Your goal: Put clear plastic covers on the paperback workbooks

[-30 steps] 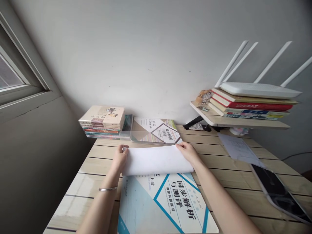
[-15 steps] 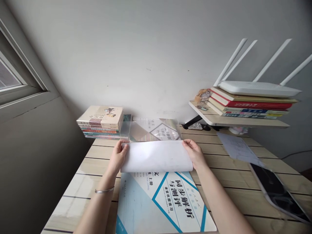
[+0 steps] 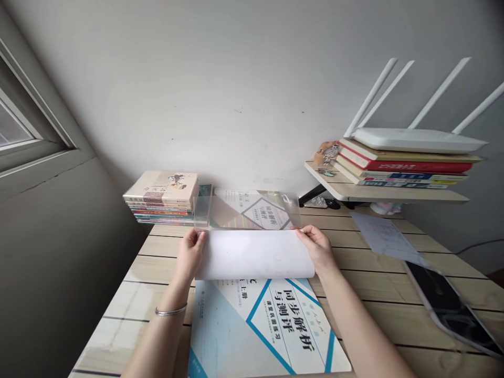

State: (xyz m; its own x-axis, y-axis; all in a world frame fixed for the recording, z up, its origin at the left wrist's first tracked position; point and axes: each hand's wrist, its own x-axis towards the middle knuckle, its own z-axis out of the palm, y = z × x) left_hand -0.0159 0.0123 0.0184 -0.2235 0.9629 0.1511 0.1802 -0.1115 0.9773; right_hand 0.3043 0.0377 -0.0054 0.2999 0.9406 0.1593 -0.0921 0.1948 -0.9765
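Note:
My left hand [image 3: 192,251] and my right hand [image 3: 318,247] pinch the two far corners of a white paper sheet [image 3: 255,254], thumbs on top. The sheet bends in a curve towards me, and its near edge lies over the top of a blue and white workbook [image 3: 271,325] with Chinese lettering. Whether the sheet is joined to that workbook is hidden. Just beyond the sheet lies a second, grey-toned workbook [image 3: 268,210] beneath a clear plastic cover [image 3: 202,210]. A silver bangle [image 3: 171,311] circles my left wrist.
A stack of books [image 3: 163,194] stands at the back left of the slatted table [image 3: 129,294]. To the right, a raised shelf [image 3: 405,195] bears several books [image 3: 405,165] under a white router [image 3: 417,140]. A printed paper [image 3: 384,236] and a phone [image 3: 452,307] lie at the right.
My right hand has shifted slightly right, and the sheet looks a little more stretched between my hands. Both hands keep their hold; the workbook stays put.

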